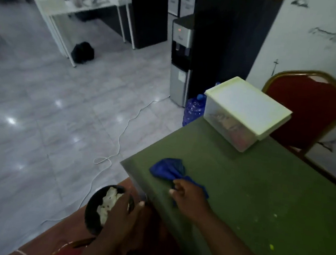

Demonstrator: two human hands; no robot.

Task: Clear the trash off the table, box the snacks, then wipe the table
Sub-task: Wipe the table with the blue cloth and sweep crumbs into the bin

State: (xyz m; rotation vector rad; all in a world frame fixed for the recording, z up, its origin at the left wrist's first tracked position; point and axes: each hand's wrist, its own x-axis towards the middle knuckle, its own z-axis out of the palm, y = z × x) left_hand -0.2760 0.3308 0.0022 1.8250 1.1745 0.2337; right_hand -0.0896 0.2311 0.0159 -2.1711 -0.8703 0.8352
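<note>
A green-topped table (260,190) fills the right half of the view. My right hand (189,195) grips a crumpled blue cloth (168,169) that lies on the table near its left edge. My left hand (120,212) holds a small black bin (93,209) with white crumpled trash inside, just below the table's left edge. A clear plastic box with a pale lid (247,105) stands shut at the table's far corner, with snack packets dimly visible inside. A few small crumbs (271,246) dot the tabletop at the right.
A red chair with a gold frame (312,106) stands behind the table against the white wall. A water dispenser (179,61) and a blue water bottle (194,109) are beyond the table's far corner. A white cable (120,134) trails over the tiled floor.
</note>
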